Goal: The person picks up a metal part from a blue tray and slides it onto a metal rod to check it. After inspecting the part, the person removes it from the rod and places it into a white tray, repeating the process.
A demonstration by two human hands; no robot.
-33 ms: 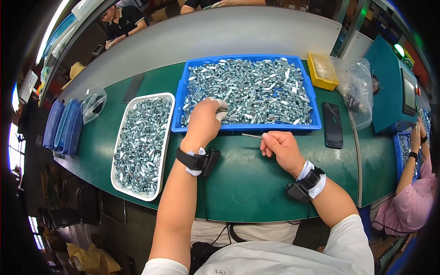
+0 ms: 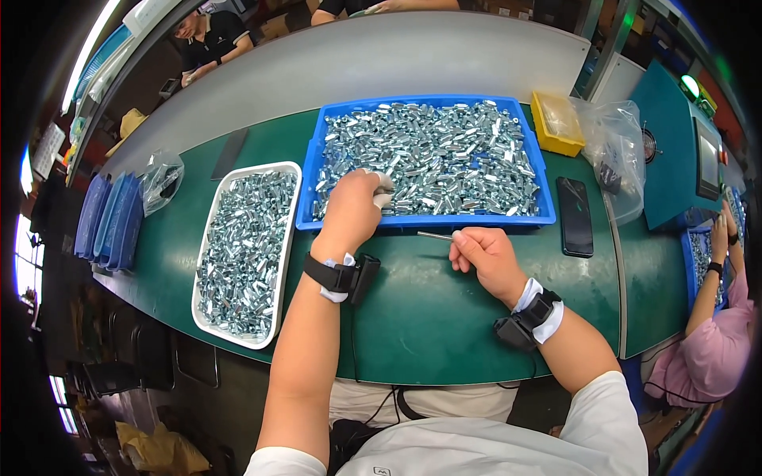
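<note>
My left hand is over the near left part of a blue tray. White covers are on its fingertips, which are closed together; what they pinch, if anything, is hidden. Heaped in that tray are shiny hexagonal metal pieces that look like long nuts. Just in front of the tray's near edge, my right hand grips a thin metal rod between thumb and fingers, its free end pointing left. A white tray to the left of my left forearm holds many similar metal pieces.
On the green table are a black phone, a yellow box and a clear plastic bag. Blue bins stand far left. A grey partition rises behind. A person in pink works at right; others sit beyond.
</note>
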